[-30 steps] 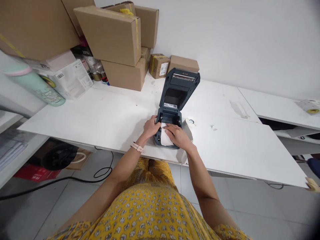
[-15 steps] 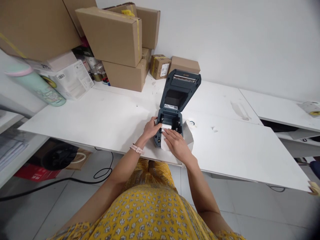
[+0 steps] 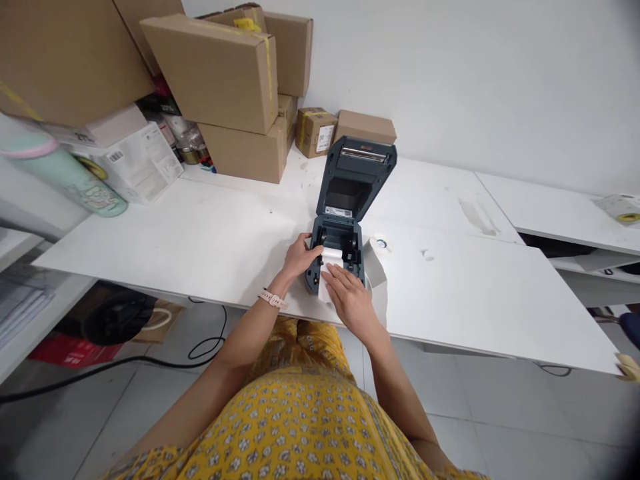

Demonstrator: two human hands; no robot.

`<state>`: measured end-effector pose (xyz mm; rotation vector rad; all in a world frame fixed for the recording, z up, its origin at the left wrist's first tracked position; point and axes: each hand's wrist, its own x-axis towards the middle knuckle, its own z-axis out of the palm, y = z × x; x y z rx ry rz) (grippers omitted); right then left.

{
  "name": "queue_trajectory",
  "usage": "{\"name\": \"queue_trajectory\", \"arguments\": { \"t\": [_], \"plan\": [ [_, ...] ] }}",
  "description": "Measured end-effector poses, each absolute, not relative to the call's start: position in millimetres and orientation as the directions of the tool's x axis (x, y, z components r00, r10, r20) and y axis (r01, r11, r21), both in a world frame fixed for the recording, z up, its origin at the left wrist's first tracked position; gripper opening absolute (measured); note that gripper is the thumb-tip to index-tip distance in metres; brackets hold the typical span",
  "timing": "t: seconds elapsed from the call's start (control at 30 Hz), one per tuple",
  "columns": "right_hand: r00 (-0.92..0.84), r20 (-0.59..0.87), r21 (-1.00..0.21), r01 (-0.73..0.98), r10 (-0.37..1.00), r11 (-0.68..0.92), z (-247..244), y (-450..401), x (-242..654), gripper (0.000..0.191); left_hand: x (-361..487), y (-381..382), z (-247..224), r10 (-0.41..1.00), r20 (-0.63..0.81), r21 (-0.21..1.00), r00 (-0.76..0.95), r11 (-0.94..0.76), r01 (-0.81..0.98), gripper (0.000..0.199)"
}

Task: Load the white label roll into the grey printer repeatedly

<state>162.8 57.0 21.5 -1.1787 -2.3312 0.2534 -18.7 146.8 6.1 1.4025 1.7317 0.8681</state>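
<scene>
A dark grey label printer (image 3: 345, 193) stands near the table's front edge with its lid raised. White label paper (image 3: 331, 254) lies in its lower half, and a strip hangs out over the front. My left hand (image 3: 301, 256) grips the printer's left side, its thumb over the rim by the paper's edge. Flat on the paper strip rests my right hand (image 3: 352, 296), fingers stretched out and holding nothing. It covers part of the strip and the printer's front right. Just right of the printer, a loose curl of white backing paper (image 3: 379, 283) droops toward the table edge.
A small ring-shaped roll (image 3: 381, 245) and a paper scrap (image 3: 427, 255) lie on the white table (image 3: 475, 293). Cardboard boxes (image 3: 215, 73) are stacked at the back left. A mint bottle (image 3: 75, 177) stands at far left. Cables (image 3: 210, 343) run across the floor.
My right hand has slid slightly down and left along the paper, whose strip has shifted a little toward the left. My left hand keeps its place on the printer. The view has moved slightly.
</scene>
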Motion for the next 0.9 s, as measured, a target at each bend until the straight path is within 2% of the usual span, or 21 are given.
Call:
{"name": "queue_trajectory", "arguments": {
  "t": [0.2,0.4,0.5,0.7,0.9],
  "plan": [
    [-0.520,0.320,-0.397,0.685,0.792,0.610,26,57,170,0.040,-18,147,2,0.982,-0.115,0.874,-0.150,0.172,0.455,0.056],
    [-0.537,0.277,-0.427,0.674,0.797,0.603,30,55,179,0.040,-15,150,-6,0.990,-0.123,0.965,-0.069,0.136,0.222,0.062],
    [-0.544,0.249,-0.430,0.679,0.801,0.595,31,55,182,0.040,-15,150,-7,0.989,-0.135,0.973,-0.062,0.144,0.181,0.064],
    [-0.564,0.248,-0.417,0.672,0.788,0.612,31,58,187,0.040,-16,150,-3,0.989,-0.139,0.976,-0.052,0.145,0.161,0.065],
    [-0.559,0.235,-0.425,0.677,0.795,0.601,30,54,185,0.041,-10,132,10,0.987,-0.093,0.951,-0.130,0.126,0.283,0.071]
  ]
}}
